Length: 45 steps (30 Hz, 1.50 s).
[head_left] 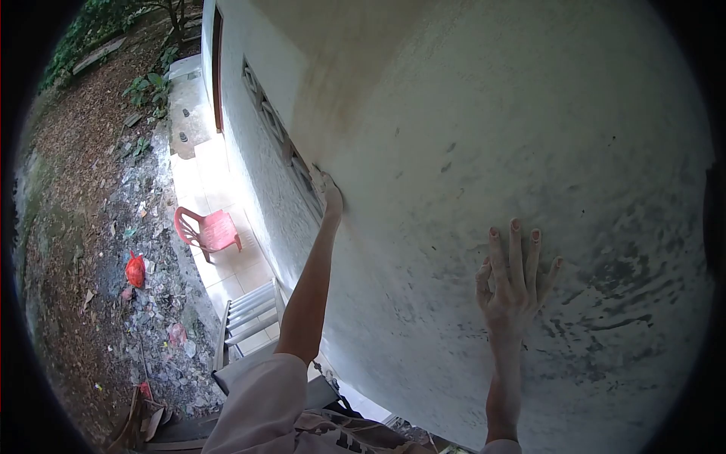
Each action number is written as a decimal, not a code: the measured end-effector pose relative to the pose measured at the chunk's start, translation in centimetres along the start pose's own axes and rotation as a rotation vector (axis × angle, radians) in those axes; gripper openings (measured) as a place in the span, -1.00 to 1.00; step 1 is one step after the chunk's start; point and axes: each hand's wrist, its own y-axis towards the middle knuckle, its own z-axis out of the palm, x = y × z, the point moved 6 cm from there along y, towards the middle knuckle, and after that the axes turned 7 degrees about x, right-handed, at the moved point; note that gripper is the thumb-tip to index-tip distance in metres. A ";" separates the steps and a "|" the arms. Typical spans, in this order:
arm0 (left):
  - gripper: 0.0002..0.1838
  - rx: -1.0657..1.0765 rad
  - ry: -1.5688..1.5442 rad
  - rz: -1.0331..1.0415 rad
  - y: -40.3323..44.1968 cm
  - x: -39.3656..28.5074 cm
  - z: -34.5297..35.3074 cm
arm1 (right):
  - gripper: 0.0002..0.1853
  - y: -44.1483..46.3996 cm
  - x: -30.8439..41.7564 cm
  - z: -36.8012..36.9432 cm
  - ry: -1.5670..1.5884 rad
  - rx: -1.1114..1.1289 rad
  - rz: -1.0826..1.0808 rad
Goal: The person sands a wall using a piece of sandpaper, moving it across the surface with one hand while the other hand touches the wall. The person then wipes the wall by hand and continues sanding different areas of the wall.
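My right hand (pixel 514 291) lies flat against the pale, stained wall (pixel 423 227), its fingers spread and dusted with whitish powder. Dark smudged patches cover the wall around and to the right of it. Farther left, my left hand (pixel 327 191) reaches up to the wall beside the decorative vent blocks (pixel 274 127). It is whitened as well, and its small, foreshortened fingers are extended, with no object visible in them. A brownish damp-looking patch (pixel 333 83) marks the wall above the left hand.
A metal ladder (pixel 249 312) stands below at the left. Beyond it, a red plastic chair (pixel 217 230) sits on the tiled walkway (pixel 198 181). Littered ground (pixel 162 303) with a red bag (pixel 134 269) runs alongside. Plants (pixel 147 92) grow near the upper left.
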 end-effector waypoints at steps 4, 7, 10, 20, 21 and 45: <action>-0.36 0.092 0.196 0.004 -6.9 -3.8 3.8 | -0.58 0.3 0.2 0.0 0.022 -0.033 0.006; -0.35 0.228 0.242 0.130 -17.3 -11.5 9.0 | -0.60 0.1 0.1 -0.3 0.038 -0.022 -0.006; -0.35 0.208 0.263 0.095 -17.9 -12.5 9.8 | -0.62 0.0 0.0 -0.3 0.062 -0.023 -0.015; -0.28 0.184 -0.127 -0.285 0.9 10.2 0.1 | -0.64 -0.2 0.0 0.1 0.083 -0.080 -0.007; -0.29 0.218 -0.181 -0.320 -0.2 8.8 0.2 | -0.63 -0.1 0.0 0.0 0.083 -0.085 -0.008; -0.33 0.175 0.165 0.001 -10.2 -5.1 4.4 | -0.61 -0.5 0.4 0.7 0.194 -0.133 -0.022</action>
